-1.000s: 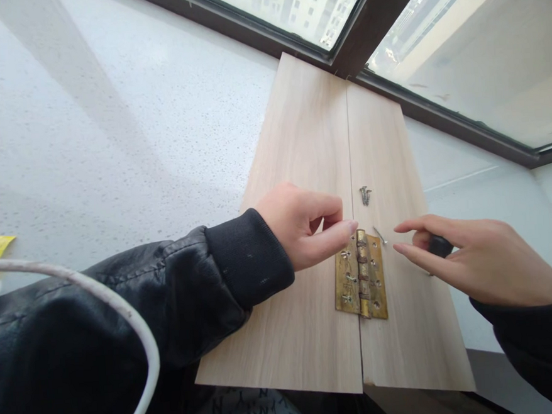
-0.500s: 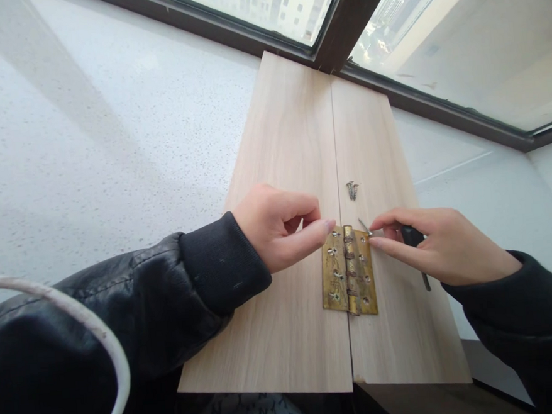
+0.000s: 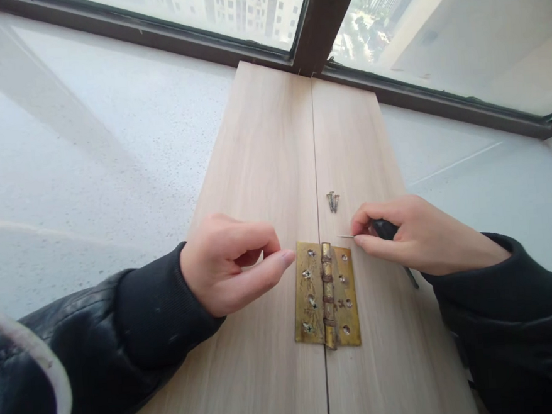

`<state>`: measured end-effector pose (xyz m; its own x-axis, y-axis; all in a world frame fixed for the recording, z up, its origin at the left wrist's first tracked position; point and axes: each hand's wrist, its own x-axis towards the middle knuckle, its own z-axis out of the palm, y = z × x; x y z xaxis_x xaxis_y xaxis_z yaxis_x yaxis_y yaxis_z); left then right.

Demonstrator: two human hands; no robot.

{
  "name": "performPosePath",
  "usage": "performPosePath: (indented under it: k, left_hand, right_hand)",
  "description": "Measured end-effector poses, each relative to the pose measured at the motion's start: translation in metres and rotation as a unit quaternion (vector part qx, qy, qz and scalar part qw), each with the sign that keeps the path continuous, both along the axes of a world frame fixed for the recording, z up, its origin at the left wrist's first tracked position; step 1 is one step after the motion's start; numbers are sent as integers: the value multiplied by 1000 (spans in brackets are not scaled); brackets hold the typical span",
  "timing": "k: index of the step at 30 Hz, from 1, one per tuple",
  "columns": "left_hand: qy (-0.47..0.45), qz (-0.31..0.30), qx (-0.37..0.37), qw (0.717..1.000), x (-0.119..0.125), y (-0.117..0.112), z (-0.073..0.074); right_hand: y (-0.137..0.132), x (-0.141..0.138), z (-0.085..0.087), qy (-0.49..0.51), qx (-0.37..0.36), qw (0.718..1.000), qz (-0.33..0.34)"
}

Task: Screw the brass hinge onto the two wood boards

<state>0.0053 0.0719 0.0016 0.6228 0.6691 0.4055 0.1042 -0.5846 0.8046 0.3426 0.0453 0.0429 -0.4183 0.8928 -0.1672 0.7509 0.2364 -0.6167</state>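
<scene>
Right hand point(image 3: 414, 232) at the hinge's upper right corner, thumb and forefinger pinching a single screw point(image 3: 345, 236), tip pointing left; a black-handled screwdriver point(image 3: 384, 229), by its look, tucked in that palm, presumably to save setting it down. Left hand point(image 3: 232, 254) loosely curled, thumb close to forefinger, nothing showing; can't tell what's inside. It's just beside the left leaf, perhaps ready to steady. And the brass butt hinge point(image 3: 328, 295): spread flat, knuckle along the seam, likely so each leaf bears on its own board. Cross-head screws point(image 3: 306, 273) sit in the left leaf; the right leaf's holes look bare. Just beyond, loose screws point(image 3: 333, 202) cluster on the right board point(image 3: 357, 151), handily close. Left board point(image 3: 255, 183) alongside, both reaching the window frame point(image 3: 314, 34), which may stop them sliding.
</scene>
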Motion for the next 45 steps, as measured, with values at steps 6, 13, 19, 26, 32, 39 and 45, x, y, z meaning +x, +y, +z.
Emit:
performPosePath:
  k: [6,13,19,26,32,39,45]
  left_hand:
    - [3,0,-4,1000,-6,-4,-4]
    - [33,-11,3,999,-12,-6,-3]
    - [52,-10,1,999,-14,-6,-1]
    - [57,-7,0,998,-13,-5,-1]
    - [66,-10,21,998,-14,-4,2]
    - [56,-4,11,998,-14,-6,1]
    - [56,1,-1,998,-11,-7,2]
  right_hand:
    - [-16,0,4,62,55,996,28]
    - [-35,-19,0,82,75,992,65]
    - [-39,-15,-2,107,54,990,78]
    - [-36,-11,-6,179,-1,980,91]
    - [-27,-7,-16,202,19,978,55]
    - [-23,-13,-20,207,42,977,16]
    - [-24,-10,-12,207,28,977,55]
